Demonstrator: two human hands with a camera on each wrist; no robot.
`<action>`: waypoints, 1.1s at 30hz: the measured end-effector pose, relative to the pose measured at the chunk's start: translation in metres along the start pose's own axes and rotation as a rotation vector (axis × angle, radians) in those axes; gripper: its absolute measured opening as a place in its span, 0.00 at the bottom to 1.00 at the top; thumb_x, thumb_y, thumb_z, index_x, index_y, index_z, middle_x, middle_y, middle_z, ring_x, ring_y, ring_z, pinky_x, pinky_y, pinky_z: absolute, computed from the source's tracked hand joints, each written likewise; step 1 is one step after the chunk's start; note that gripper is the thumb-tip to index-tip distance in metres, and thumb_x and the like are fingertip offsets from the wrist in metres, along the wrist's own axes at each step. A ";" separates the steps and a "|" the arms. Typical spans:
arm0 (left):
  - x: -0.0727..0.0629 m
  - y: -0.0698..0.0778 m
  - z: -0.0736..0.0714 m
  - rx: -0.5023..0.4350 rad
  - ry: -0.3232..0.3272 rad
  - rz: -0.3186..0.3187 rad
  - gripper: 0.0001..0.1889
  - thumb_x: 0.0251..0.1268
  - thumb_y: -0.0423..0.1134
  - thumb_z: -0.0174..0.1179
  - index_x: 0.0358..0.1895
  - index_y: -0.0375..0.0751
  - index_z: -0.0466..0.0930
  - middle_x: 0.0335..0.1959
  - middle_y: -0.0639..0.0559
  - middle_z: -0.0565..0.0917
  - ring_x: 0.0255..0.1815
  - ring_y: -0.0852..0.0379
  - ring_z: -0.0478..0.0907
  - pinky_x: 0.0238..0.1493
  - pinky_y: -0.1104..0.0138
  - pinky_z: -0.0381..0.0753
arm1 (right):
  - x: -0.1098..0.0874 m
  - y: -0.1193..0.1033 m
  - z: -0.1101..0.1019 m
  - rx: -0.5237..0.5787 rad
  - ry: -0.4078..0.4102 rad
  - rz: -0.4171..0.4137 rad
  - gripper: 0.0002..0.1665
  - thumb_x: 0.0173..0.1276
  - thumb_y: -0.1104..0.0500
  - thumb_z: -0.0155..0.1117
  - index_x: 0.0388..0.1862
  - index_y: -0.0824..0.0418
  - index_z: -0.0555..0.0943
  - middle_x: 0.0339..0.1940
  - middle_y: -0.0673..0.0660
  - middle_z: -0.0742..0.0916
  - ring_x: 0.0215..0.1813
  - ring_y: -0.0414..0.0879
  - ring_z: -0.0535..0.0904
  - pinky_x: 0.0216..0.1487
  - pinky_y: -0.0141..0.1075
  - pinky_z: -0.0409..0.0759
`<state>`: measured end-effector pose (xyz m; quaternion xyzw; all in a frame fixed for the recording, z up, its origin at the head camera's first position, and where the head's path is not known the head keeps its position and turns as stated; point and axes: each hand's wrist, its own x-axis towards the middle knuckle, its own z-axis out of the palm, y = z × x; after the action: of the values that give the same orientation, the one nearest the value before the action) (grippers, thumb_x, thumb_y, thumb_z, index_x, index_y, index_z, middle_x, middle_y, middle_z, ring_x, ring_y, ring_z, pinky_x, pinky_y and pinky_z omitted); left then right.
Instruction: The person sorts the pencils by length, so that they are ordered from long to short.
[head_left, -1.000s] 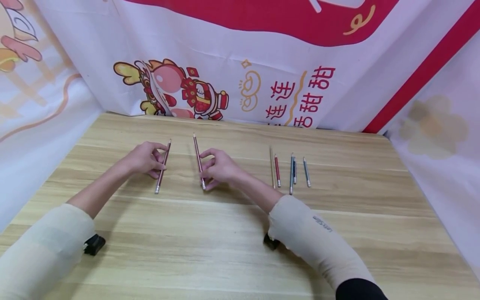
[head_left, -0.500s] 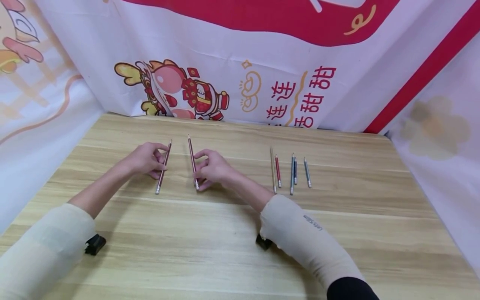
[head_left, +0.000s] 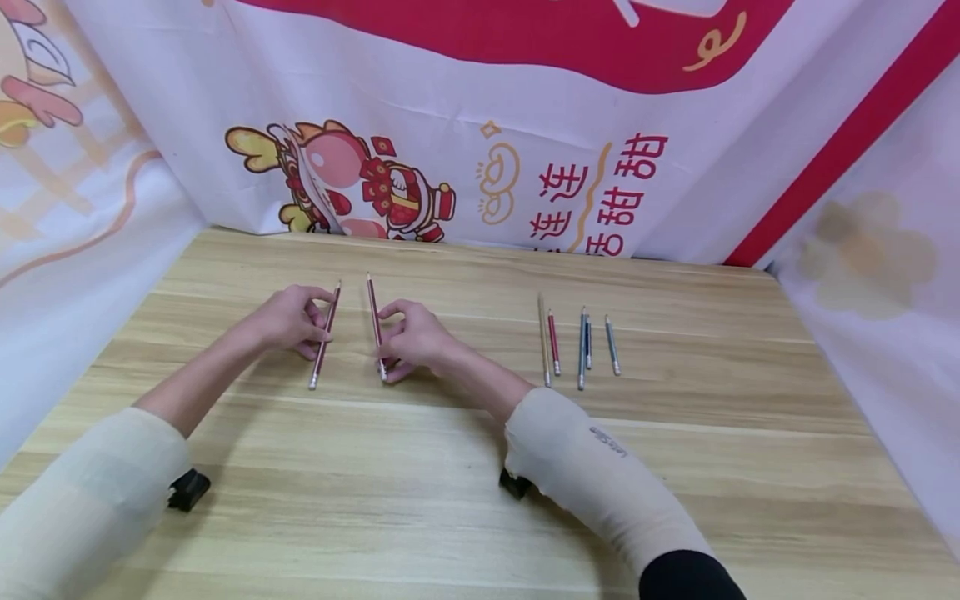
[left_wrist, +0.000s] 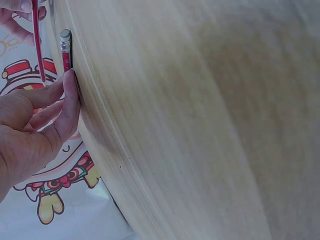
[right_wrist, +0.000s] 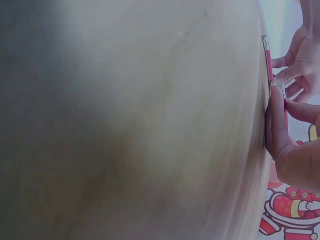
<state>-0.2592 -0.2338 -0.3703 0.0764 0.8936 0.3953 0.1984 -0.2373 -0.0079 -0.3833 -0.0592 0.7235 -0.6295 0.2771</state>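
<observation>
In the head view, two dark red pencils with pale eraser ends slant toward each other at the left half of the table. My left hand (head_left: 288,321) pinches the left pencil (head_left: 320,358), fingertips along its upper part and thumb near its middle. The eraser end of this pencil (left_wrist: 65,47) lies close over the wood in the left wrist view. My right hand (head_left: 420,337) grips the other red pencil (head_left: 373,304) from its right side, the thumb low near the eraser and the index finger higher. A narrow gap separates the two pencils.
To the right on the wooden table (head_left: 360,500) lie a plain wood-coloured pencil (head_left: 543,337), a shorter red pencil (head_left: 553,342), and several blue ones, including a long blue pencil (head_left: 582,350). A printed cloth (head_left: 420,100) hangs behind the table's far edge.
My right hand has slid left with its pencil, narrowing the gap to the other red pencil. My left hand and its pencil have stayed in place.
</observation>
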 end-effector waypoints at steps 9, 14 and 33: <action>0.000 -0.002 0.000 -0.006 -0.001 0.013 0.40 0.61 0.16 0.65 0.75 0.16 0.54 0.37 0.37 0.76 0.25 0.54 0.81 0.29 0.59 0.93 | 0.005 -0.003 0.013 -0.018 0.046 -0.005 0.33 0.64 0.79 0.67 0.67 0.67 0.71 0.38 0.67 0.87 0.26 0.50 0.83 0.28 0.44 0.92; -0.001 -0.001 -0.001 -0.013 0.002 0.013 0.41 0.61 0.16 0.65 0.75 0.16 0.53 0.38 0.37 0.76 0.25 0.54 0.81 0.29 0.59 0.93 | 0.007 -0.005 0.020 -0.028 0.087 -0.013 0.32 0.63 0.79 0.68 0.65 0.67 0.72 0.37 0.69 0.88 0.25 0.50 0.83 0.29 0.45 0.92; 0.000 -0.001 -0.001 -0.018 -0.025 0.005 0.41 0.62 0.17 0.64 0.76 0.17 0.52 0.38 0.37 0.76 0.28 0.52 0.82 0.32 0.58 0.93 | 0.009 -0.010 0.034 -0.149 0.178 -0.019 0.29 0.62 0.78 0.71 0.61 0.67 0.76 0.26 0.65 0.87 0.19 0.49 0.82 0.25 0.42 0.91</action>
<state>-0.2602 -0.2351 -0.3700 0.0817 0.8873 0.4028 0.2093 -0.2315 -0.0440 -0.3788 -0.0303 0.7894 -0.5795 0.2006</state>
